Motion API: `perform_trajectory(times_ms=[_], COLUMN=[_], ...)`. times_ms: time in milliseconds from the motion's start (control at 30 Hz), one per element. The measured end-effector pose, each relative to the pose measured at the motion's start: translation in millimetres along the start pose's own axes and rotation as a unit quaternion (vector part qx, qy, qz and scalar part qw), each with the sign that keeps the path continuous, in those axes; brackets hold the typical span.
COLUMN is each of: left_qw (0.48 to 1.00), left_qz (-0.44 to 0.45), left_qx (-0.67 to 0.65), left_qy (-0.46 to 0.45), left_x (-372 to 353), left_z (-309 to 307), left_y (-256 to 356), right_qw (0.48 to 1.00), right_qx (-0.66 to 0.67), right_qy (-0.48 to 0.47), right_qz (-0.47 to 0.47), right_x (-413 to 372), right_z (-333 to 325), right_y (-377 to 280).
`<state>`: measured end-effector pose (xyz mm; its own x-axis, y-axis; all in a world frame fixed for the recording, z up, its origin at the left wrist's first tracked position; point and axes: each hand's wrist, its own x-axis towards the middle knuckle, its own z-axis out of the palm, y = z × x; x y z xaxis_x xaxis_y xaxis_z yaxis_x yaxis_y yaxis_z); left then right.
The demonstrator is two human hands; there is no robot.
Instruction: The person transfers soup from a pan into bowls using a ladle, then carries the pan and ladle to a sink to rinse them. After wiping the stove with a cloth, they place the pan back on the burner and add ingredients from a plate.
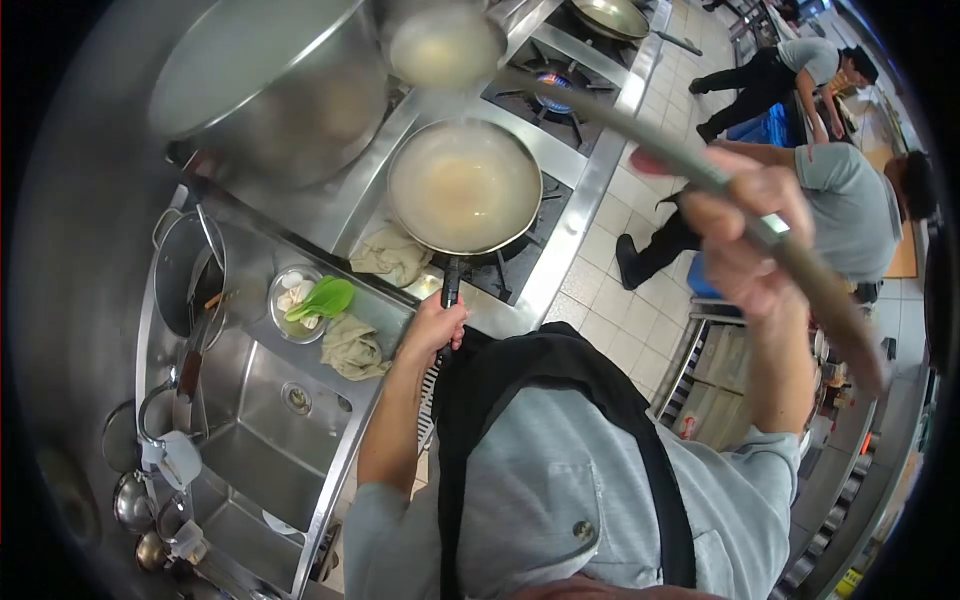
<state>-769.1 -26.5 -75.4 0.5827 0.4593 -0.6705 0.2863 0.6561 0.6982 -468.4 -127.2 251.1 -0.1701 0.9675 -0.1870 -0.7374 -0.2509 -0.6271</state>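
Observation:
My left hand (436,326) is wrapped round the black handle of a frying pan (408,175) on the stove. The pan holds a pale, cloudy liquid. My right hand (750,230), blurred by motion, grips the long handle of a ladle (448,48). The ladle's bowl carries pale liquid and hangs beyond the pan, near the large pot. Beside the pan's handle lies a crumpled cloth (394,254). On the counter left of my left hand, a metal bowl (290,332) holds green leaves and white pieces, with another cloth (354,347) next to it.
A large steaming pot (290,110) stands at the upper left. A blue flame (556,92) burns beyond the pan, with another pan (612,16) behind. A sink (270,450) and a deep pot with utensils (180,270) are at left. Two people (850,215) work at right.

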Motion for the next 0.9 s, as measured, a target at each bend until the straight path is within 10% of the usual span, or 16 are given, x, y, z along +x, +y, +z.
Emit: perform_trajectory(times_ms=[267,500,900], left_qw=[1.0,1.0,1.0], left_qz=[-0.005,-0.007,0.011], left_qx=[0.002,-0.002,0.008], left_qy=[0.002,0.0,-0.016], left_x=[2.1,-0.3,7.8], left_z=[-1.7,-4.6,-11.7], left_y=[-2.0,0.0,-11.7], right_qw=[0.919,0.861,0.802], right_qx=[-0.265,-0.456,-0.515], right_qy=[0.29,0.212,0.205], right_qz=[0.025,0.083,-0.222], right_x=[2.7,-3.9,80.2], right_z=[-65.7,-53.4,55.2], right_y=[104.6,98.9,23.1])
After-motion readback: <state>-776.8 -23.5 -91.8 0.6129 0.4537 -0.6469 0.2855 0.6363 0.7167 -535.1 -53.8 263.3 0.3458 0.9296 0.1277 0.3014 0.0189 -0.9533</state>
